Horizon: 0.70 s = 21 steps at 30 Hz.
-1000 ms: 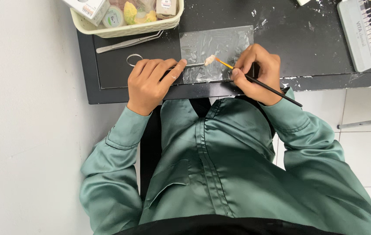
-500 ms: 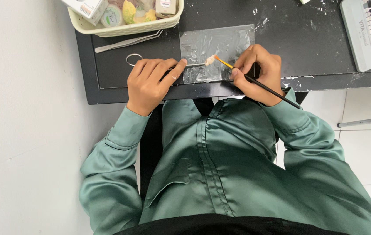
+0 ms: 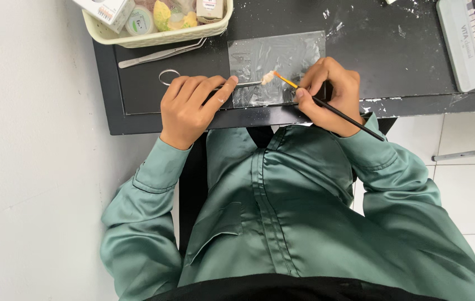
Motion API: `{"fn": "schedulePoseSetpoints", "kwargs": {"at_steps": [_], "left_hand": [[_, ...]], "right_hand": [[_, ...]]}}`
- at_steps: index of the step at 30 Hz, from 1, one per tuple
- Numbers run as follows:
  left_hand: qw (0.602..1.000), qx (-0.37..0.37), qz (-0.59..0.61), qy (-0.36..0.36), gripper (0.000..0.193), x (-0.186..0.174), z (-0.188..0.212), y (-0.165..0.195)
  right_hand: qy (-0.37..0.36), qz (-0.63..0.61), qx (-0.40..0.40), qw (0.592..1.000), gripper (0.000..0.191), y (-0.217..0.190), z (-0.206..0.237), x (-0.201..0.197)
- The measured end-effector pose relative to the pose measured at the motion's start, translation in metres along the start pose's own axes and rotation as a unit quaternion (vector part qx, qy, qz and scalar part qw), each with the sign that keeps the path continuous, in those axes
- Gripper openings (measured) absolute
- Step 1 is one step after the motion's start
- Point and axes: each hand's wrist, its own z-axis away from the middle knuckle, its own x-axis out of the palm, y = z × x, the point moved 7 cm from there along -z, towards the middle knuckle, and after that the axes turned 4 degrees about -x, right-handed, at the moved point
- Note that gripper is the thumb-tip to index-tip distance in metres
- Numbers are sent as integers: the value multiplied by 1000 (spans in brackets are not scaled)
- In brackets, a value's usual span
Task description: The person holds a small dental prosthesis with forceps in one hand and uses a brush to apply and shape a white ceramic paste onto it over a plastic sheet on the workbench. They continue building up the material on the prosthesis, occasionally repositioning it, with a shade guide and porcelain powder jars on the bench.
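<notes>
The person's left hand (image 3: 190, 108) lies on the black worktop (image 3: 393, 61), its fingers curled round a metal clamp tool (image 3: 204, 86) whose ring handle shows just left of the knuckles; the index finger is stretched along the shank toward the tip. At that tip sits a small pale tooth-shaped piece (image 3: 268, 77), held just above a clear glass slab (image 3: 276, 58) that lies flat on the worktop; whether the piece touches the slab cannot be told. The right hand (image 3: 329, 95) grips a thin paintbrush (image 3: 338, 114) in a pen hold, thumb and fingers closed on the dark handle; the handle runs down to the right over the edge of the worktop and past the green sleeve (image 3: 393, 167); the orange ferrule and brush point meet the pale piece on its right side.

Behind the left hand, a pair of metal tweezers (image 3: 162, 54) lies on the worktop, just in front of a cream plastic basket (image 3: 159, 38); the basket holds small boxes and jars, and it stands at the far left corner. At the far right a grey shade guide (image 3: 469, 44) with a row of tooth samples lies well apart from both hands; white specks and smears mark the worktop near the slab and along the front edge. Below the worktop, white floor tiles (image 3: 466, 189) show on the right.
</notes>
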Motion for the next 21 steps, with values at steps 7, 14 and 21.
{"fn": "schedulePoseSetpoints", "kwargs": {"at_steps": [7, 14, 21], "left_hand": [[1000, 4, -1, -2, 33, 0, 0, -1], [1000, 3, 5, -5, 34, 0, 0, 0], [1000, 3, 2, -5, 32, 0, -1, 0]], "right_hand": [[4, 2, -25, 1000, 28, 0, 2, -1], [-10, -2, -8, 1000, 28, -4, -1, 3], [-13, 16, -16, 1000, 29, -1, 0, 2]]}}
